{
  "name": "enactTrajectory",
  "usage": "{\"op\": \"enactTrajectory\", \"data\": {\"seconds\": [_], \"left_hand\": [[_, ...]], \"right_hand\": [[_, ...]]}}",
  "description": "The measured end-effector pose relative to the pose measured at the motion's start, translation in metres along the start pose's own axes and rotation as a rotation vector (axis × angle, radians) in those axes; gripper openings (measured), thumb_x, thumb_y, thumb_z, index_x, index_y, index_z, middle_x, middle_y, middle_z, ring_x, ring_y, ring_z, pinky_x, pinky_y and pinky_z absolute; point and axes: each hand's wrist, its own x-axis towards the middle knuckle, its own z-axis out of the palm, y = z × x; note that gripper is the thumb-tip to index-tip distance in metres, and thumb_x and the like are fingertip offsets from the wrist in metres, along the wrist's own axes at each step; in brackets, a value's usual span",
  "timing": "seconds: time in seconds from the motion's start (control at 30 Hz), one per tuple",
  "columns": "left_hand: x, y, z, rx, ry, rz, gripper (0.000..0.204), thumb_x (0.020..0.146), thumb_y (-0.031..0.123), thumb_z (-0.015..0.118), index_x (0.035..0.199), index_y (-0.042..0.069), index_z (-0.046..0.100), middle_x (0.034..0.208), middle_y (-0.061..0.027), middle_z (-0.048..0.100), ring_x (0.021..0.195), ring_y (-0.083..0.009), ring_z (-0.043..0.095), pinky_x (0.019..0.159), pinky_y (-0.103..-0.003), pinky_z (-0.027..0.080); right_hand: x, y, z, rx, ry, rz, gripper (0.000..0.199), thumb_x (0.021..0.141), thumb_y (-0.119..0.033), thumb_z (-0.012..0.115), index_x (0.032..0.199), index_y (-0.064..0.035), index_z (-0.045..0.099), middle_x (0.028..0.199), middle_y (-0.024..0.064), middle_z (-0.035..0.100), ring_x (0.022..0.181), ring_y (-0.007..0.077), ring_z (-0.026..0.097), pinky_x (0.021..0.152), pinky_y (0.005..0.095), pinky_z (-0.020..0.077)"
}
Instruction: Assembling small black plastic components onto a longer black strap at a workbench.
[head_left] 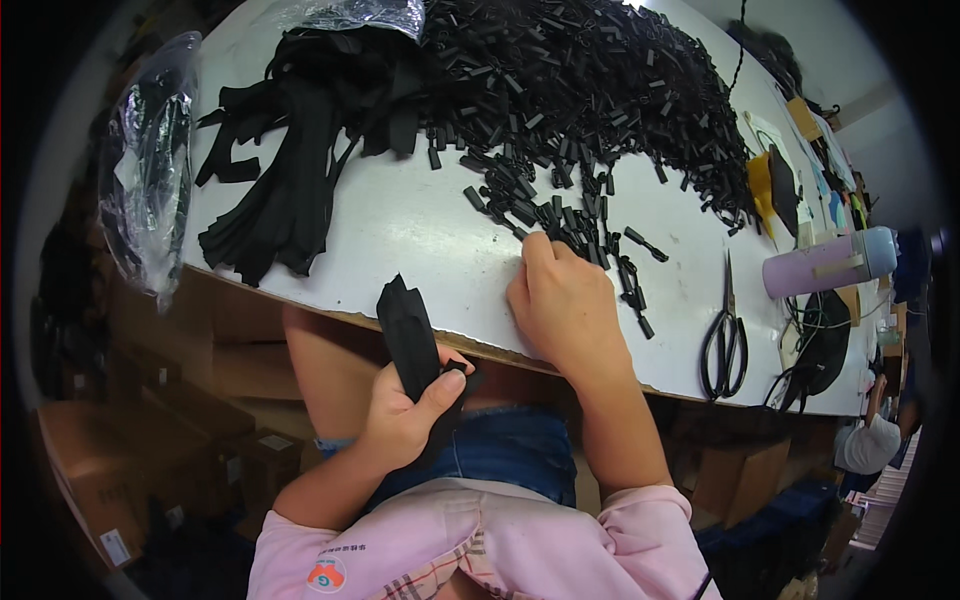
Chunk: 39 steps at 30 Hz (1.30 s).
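My left hand [412,410] is closed around a folded bundle of black zipper tape [408,330], just off the table's near edge above my lap. The thumb presses on the tape, and one end sticks up past the fingers. Over the white table, my right hand [568,300] is closed, its fingers curled down at the near fringe of the scattered black zipper pulls [560,222]. Its fingertips point away from me, so what they pinch is hidden. Beyond it rises a large heap of the same black pulls [600,85].
More black zipper tapes [300,170] lie at the far left, near a clear plastic bag [150,170] hanging over the edge. Black scissors [724,345] rest to the right. Past them are a lilac bottle [820,265] and a yellow-and-black object [768,195]. Cardboard boxes [130,460] stand below left.
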Motion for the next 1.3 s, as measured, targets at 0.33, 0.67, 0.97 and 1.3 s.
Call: {"op": "enactTrajectory", "data": {"seconds": [0.33,0.67,0.97,1.3], "left_hand": [[0.004,-0.003,0.011,0.094,0.082,0.124,0.012,0.077,0.006,0.057,0.086,-0.001,0.054,0.076,-0.0018,0.055,0.067,-0.0053,0.05,0.058,-0.018,0.04],[0.007,-0.002,0.02,0.3,0.068,0.271,0.01,0.075,0.004,0.058,0.083,-0.001,0.056,0.07,-0.0009,0.055,0.063,-0.0043,0.049,0.056,-0.018,0.041],[0.007,-0.007,0.022,0.174,0.197,0.288,0.013,0.075,0.003,0.057,0.087,-0.001,0.054,0.073,-0.0029,0.055,0.064,-0.0053,0.05,0.058,-0.019,0.041],[0.003,-0.003,0.016,0.155,0.132,0.406,0.017,0.077,0.003,0.053,0.093,-0.002,0.049,0.081,-0.0064,0.051,0.059,-0.0068,0.049,0.052,-0.018,0.04]], "right_hand": [[-0.052,-0.012,-0.017,1.133,-0.071,0.219,0.01,0.071,0.002,0.055,0.081,0.0032,0.057,0.068,0.0082,0.06,0.058,0.0093,0.056,0.052,0.0199,0.0446],[-0.068,-0.014,-0.01,1.001,0.155,-0.039,0.016,0.066,0.008,0.057,0.081,0.0028,0.057,0.074,0.0113,0.059,0.06,0.0158,0.056,0.052,0.0219,0.0435],[-0.077,-0.029,-0.002,1.207,0.098,0.191,0.015,0.072,0.004,0.057,0.086,0.004,0.052,0.072,0.0074,0.055,0.057,0.0102,0.054,0.051,0.0188,0.0449],[-0.076,-0.041,0.004,1.662,-0.027,0.475,0.009,0.076,0.001,0.056,0.084,0.0028,0.052,0.072,0.0029,0.051,0.053,0.0038,0.046,0.044,0.0149,0.0369]]}}
